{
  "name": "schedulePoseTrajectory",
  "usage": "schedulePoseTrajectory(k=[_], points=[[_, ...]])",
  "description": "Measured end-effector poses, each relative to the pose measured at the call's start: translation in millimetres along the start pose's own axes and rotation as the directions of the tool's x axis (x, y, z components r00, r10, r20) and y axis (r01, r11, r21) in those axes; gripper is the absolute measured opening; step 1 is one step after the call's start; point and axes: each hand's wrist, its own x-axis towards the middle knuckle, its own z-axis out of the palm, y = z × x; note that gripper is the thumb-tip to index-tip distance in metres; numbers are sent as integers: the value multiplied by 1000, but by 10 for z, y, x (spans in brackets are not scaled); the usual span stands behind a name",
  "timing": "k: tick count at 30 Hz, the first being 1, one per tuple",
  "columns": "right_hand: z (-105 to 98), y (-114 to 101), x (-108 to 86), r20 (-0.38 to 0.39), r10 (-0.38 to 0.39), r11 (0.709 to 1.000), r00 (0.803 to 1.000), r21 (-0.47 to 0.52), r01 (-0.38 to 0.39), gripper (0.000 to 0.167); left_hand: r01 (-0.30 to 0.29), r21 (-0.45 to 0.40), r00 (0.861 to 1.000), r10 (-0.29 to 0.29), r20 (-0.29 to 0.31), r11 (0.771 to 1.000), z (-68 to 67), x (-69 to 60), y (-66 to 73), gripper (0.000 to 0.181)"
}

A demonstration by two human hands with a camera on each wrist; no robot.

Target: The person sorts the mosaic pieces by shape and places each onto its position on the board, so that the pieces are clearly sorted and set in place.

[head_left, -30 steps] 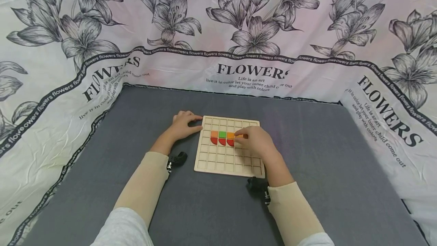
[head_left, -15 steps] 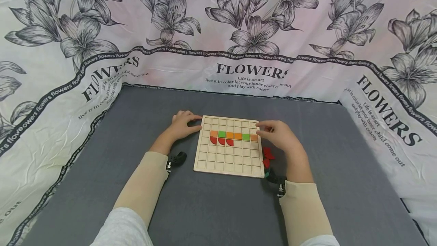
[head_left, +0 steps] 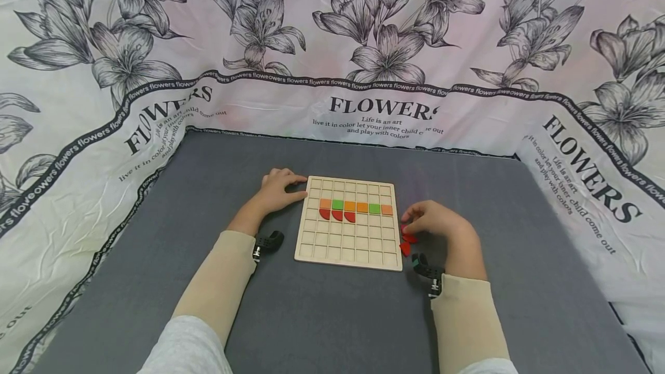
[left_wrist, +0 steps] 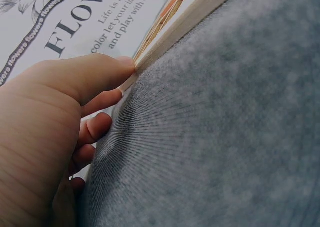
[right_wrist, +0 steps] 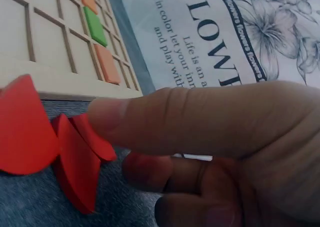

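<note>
A square wooden grid board (head_left: 345, 253) lies on the dark grey cloth. A row of orange and green squares crosses it, with red quarter-round pieces (head_left: 337, 214) just below at the left. My left hand (head_left: 277, 192) rests at the board's left edge, thumb and forefinger touching it; in the left wrist view the thumb (left_wrist: 112, 72) lies against the wooden rim. Beside the right edge, my right hand (head_left: 436, 219) reaches down over loose red pieces (right_wrist: 80, 162). Its thumb (right_wrist: 135, 119) overlaps one of them, its other fingers bent below; no clear grip shows.
Another red quarter-round piece (right_wrist: 25, 129) lies near the board's edge, left of the thumb. A white cloth with flower prints and lettering (head_left: 384, 108) rises behind and along both sides of the grey surface (head_left: 322, 316). Each wrist carries a black camera (head_left: 428, 270).
My right hand has left the coloured row, where an orange, a green and a light orange square now show at its right end, and has moved down to the red pieces. The left hand stays put.
</note>
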Motion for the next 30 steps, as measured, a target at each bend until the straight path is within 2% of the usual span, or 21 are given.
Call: schedulePoseTrajectory(k=[4, 9, 14, 20, 24, 30], points=[[59, 4, 39, 7, 42, 999, 999, -26, -42, 24, -18, -6, 1000, 18, -16, 1000, 0, -9, 7, 51], [131, -86, 49, -17, 101, 990, 995, -93, -103, 19, -1, 0, 1000, 1, 1, 1000, -1, 4, 0, 51], [171, -182, 38, -27, 118, 981, 993, -154, -121, 14, 14, 14, 1000, -15, 13, 1000, 2, 12, -8, 52], [201, -251, 25, -94, 157, 961, 983, -217, -174, 17, 15, 13, 1000, -15, 12, 1000, 7, 17, -17, 52], [187, -249, 37, -153, 160, 951, 975, -240, -194, 23, 15, 13, 1000, -15, 11, 1000, 13, 17, -20, 52], [110, -149, 58, -220, 100, 970, 970, -196, -145, 26, 10, 12, 1000, -11, 9, 1000, 16, 23, -35, 51]])
